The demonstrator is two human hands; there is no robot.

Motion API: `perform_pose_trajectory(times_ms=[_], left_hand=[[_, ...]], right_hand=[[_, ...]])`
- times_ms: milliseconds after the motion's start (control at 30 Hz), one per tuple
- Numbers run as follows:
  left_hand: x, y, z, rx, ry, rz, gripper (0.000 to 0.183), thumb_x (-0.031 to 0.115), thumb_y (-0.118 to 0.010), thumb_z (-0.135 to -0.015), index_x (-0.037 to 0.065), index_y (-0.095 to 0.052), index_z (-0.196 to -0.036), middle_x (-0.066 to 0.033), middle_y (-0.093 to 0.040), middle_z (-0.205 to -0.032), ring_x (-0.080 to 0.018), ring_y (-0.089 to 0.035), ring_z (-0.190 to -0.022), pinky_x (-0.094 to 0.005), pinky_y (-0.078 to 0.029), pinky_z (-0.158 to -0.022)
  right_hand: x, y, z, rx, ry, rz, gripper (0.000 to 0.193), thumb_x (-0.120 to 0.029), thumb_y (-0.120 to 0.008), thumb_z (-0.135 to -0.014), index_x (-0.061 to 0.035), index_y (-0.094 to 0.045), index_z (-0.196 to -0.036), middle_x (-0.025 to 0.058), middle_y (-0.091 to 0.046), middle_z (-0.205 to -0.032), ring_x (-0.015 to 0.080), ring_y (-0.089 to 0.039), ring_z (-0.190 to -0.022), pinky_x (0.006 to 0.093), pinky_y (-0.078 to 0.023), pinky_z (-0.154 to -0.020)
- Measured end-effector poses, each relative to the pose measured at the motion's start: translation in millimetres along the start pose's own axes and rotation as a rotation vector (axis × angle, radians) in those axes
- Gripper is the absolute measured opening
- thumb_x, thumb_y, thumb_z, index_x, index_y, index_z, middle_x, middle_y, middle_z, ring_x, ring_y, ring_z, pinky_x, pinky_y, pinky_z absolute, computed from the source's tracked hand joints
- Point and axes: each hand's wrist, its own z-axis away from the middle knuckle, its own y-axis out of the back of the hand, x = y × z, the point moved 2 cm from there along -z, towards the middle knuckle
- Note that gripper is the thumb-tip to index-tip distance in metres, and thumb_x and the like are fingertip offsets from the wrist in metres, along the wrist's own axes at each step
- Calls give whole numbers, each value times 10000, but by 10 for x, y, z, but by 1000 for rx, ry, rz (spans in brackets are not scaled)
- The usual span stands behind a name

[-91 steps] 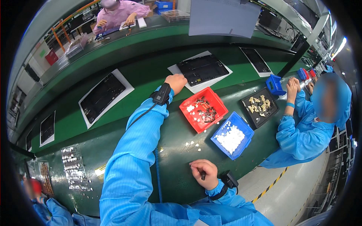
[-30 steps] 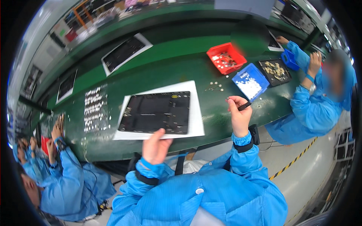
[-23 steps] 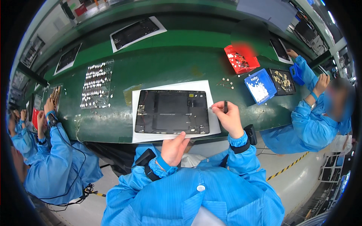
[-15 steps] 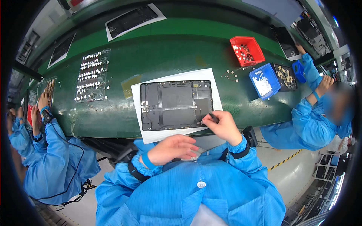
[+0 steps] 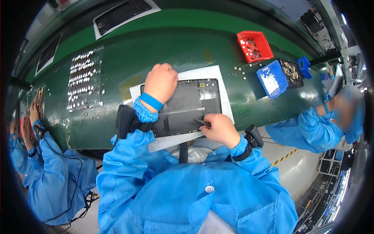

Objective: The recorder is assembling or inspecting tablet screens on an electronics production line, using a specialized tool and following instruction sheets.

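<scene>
A flat black tablet-like housing (image 5: 187, 102) lies on a white sheet (image 5: 227, 102) in front of me. Over its far left part is my left hand (image 5: 160, 82), fingers curled down; whatever they hold or touch is hidden beneath the hand. My right hand (image 5: 221, 130) is closed round a slim black pen-like tool (image 5: 202, 123), above the near right part of the housing. The tool's exact kind does not show.
A red bin (image 5: 255, 46) holds small parts. Beside it stand a blue bin (image 5: 272, 80) of white pieces and a black tray (image 5: 291, 74). A clear tray (image 5: 85, 78) of white-tipped parts lies left. Co-workers sit on both sides.
My left hand has moved from the near edge up over the far left part of the housing, its fingers now curled. My right hand has shifted slightly left with the black tool.
</scene>
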Motion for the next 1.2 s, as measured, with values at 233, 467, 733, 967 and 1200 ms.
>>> perform_pose_trajectory(times_ms=[233,467,733,967,1200], left_hand=[[40,27,27,12,-34,79,25,74,-614,-669,50,-607,-672,-91,-538,-715,-297,-505,-733,-381,-423,-660],[37,48,82,-97,13,52,47,73,-616,-670,49,-579,-688,-105,-529,-716,-306,-505,-734,-395,-422,-650],[50,79,75,-139,19,21,63,87,-598,-657,48,-550,-669,-94,-519,-705,-285,-522,-719,-390,-446,-594],[49,84,82,-100,14,53,83,86,-600,-623,53,-527,-644,-89,-496,-675,-275,-513,-682,-380,-442,-574],[16,58,103,-67,17,101,69,58,-601,-631,55,-537,-655,-97,-492,-663,-290,-505,-672,-383,-420,-573]], right_hand=[[17,120,-96,-149,27,113,177,-221,-597,-661,-45,-586,-681,162,-581,-666,350,-568,-658,440,-452,-586],[764,1359,-673,496,39,-145,114,-123,-597,-724,-14,-604,-755,139,-546,-611,198,-544,-562,298,-431,-544],[1376,1822,-1574,373,-296,299,189,-172,-610,-730,-66,-633,-884,126,-623,-733,272,-614,-657,370,-477,-630],[1706,1726,-1778,353,-255,265,125,-98,-609,-731,5,-594,-802,101,-596,-599,176,-597,-491,317,-471,-510],[1378,1821,-1672,385,-250,272,187,-95,-606,-715,-6,-595,-879,153,-603,-666,220,-616,-582,322,-477,-546]])
